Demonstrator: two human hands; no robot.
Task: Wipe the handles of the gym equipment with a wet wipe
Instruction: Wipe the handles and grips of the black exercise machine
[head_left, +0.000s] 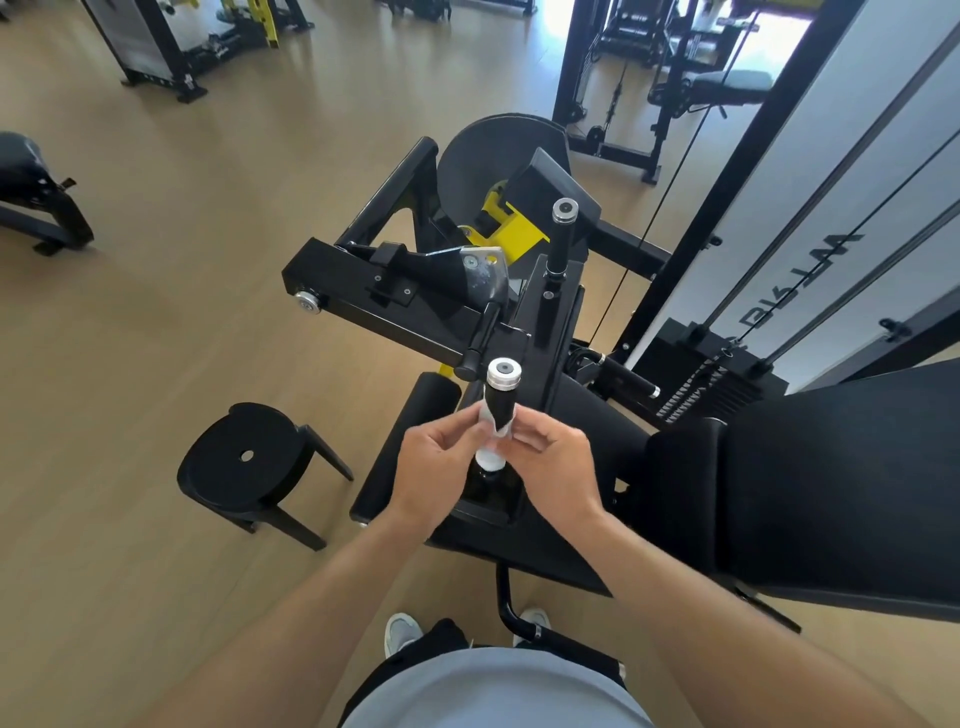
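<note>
Fingers (470, 423) of both hands: pinching wet wipe (488, 451) wrapped around near handle (503, 402). Wipe likely soft, limp, slippery; hold by its ends.

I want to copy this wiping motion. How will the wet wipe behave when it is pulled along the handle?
The wet wipe is probably floppy: it wraps around the near handle and creases. It looks thin and light, so it may bunch or slip unless both hands' fingers keep pinching it.
</note>
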